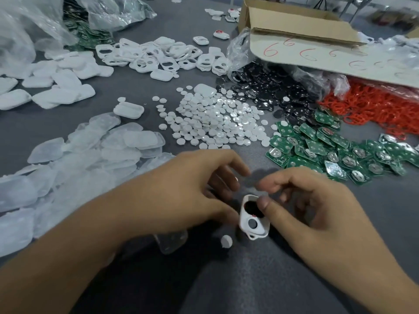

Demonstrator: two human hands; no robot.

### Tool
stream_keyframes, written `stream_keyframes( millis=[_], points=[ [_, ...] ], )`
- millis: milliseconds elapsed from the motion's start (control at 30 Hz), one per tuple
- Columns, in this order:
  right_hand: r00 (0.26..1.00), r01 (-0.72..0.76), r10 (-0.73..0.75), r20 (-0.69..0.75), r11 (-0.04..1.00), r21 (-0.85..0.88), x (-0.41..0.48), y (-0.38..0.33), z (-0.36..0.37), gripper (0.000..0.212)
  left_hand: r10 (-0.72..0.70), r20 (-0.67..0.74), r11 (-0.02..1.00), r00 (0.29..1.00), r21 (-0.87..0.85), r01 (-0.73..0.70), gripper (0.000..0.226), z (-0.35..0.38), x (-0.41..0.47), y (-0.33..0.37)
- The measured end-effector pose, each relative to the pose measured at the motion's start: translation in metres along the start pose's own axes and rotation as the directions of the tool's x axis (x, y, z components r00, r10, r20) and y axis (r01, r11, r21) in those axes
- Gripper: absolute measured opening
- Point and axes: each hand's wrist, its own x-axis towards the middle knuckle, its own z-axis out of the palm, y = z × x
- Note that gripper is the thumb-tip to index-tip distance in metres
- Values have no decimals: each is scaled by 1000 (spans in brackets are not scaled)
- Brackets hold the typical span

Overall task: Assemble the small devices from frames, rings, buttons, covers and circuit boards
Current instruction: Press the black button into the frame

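Your right hand has its fingers pinched on the small white plastic frame just over the table, left hand maybe steadying it, can't tell, so hold that light, stiff shell by its edges.

Even overhead light, soft shadows, blurred, bowed edges

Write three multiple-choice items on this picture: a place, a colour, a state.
1. Where do the red rings lie? A: far right, by the cardboard box. B: between the hands. C: far left.
2. The circuit boards are: A: blue. B: green. C: yellow.
3. The white frame is: A: untouched on the table. B: in a bag. C: held, thumb of the right hand on it.
Key: 1 A, they spread beside the box; 2 B, the pile shows green; 3 C, the thumb lies on it.
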Motion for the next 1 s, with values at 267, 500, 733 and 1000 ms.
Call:
stream_keyframes(
  millis=[267, 500, 733, 1000],
  points=[
    [913, 386, -300, 277, 855, -347, -15, -14, 19, 15, 34, -151, 999, 988, 25, -31, 24, -5, 5, -1],
    [971, 236, -227, 71, 959, -156, -11, -11, 11, 9, 105, -74, 994, 992, 41, -102, 31, 2, 3, -2],
    [996, -87, 90, -6, 975, 205, -1, 4, -10, 17, 185, 99, 957, 978, 209, -202, 85, 16, -4, 3],
    [995, -80, 75, 71, 994, 73, -2, 14, -14, 21, 181, 57, 953, 982, 236, -190, 82, 23, -2, 4]
  ],
)
